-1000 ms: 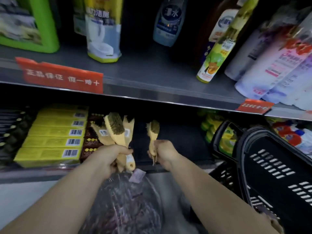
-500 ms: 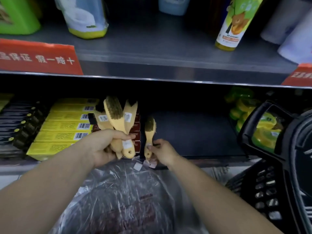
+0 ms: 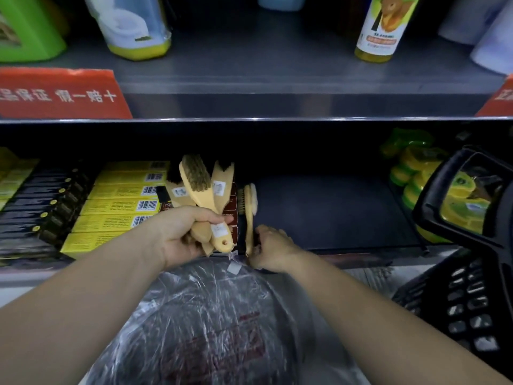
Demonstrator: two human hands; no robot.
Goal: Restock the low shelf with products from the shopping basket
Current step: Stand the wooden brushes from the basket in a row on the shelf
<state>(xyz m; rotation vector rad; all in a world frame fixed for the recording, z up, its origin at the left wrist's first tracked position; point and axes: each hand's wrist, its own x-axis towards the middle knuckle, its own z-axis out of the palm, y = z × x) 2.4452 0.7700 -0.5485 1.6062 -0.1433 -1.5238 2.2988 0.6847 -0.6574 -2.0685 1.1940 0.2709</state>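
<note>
Presently three brushes [image 3: 195, 182] left, one brush [image 3: 249, 215] right

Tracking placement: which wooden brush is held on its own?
The brush in the right hand, turned on edge; the other brushes fan out from the left hand.

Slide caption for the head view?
Right hand holds one wooden brush at the low shelf; left hand grips a bunch of brushes.

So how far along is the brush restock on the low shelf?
Done: no brush lies free on the dark low shelf yet. In hand: the right hand holds one pale wooden brush on edge beside the brown boxes; the left hand grips a bunch of wooden brushes. Left: that bunch, plus whatever the black plastic basket holds, which is hidden.
</note>
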